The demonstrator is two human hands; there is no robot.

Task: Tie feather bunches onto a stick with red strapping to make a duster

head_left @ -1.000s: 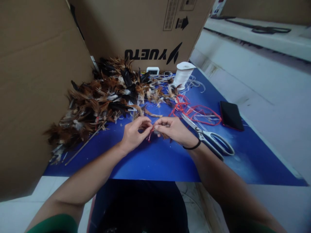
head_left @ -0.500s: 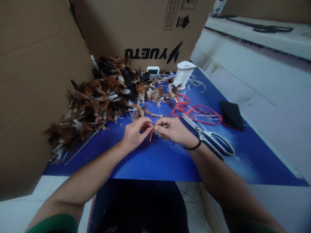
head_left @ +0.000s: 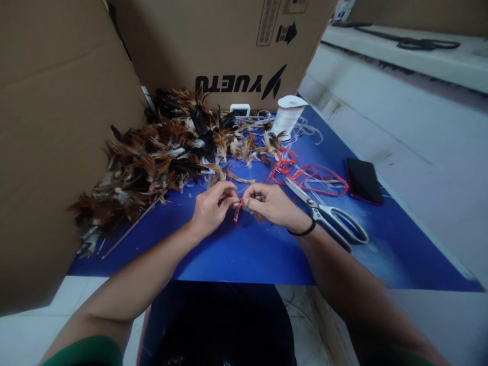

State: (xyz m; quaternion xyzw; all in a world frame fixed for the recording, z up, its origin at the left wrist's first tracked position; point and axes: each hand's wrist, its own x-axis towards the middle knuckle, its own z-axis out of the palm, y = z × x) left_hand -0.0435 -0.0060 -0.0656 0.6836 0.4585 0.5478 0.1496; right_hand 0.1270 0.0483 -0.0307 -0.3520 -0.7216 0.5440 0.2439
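Note:
Close together above the blue table, my left hand (head_left: 211, 207) and my right hand (head_left: 270, 204) both have thumb and forefinger pinched. A short red ribbon (head_left: 238, 211) hangs in the small gap between them, its upper part at my left fingertips. Under my right fingers shows part of a small brown feather bunch (head_left: 260, 216), mostly hidden by that hand. Exactly where the ribbon meets the feathers is too small to make out. Scissors (head_left: 324, 213) with dark and white handles lie just right of my right hand, partly open.
A large heap of brown and black feathers (head_left: 152, 152) covers the table's left and back. Red ribbon (head_left: 320, 175) lies tangled beyond the scissors, near a white spool (head_left: 288, 118) and a black phone (head_left: 364, 181). Cardboard boxes (head_left: 236, 46) stand behind and at left.
The fingertips have drawn slightly apart, and more of the red ribbon shows between them. Everything else on the table has stayed put.

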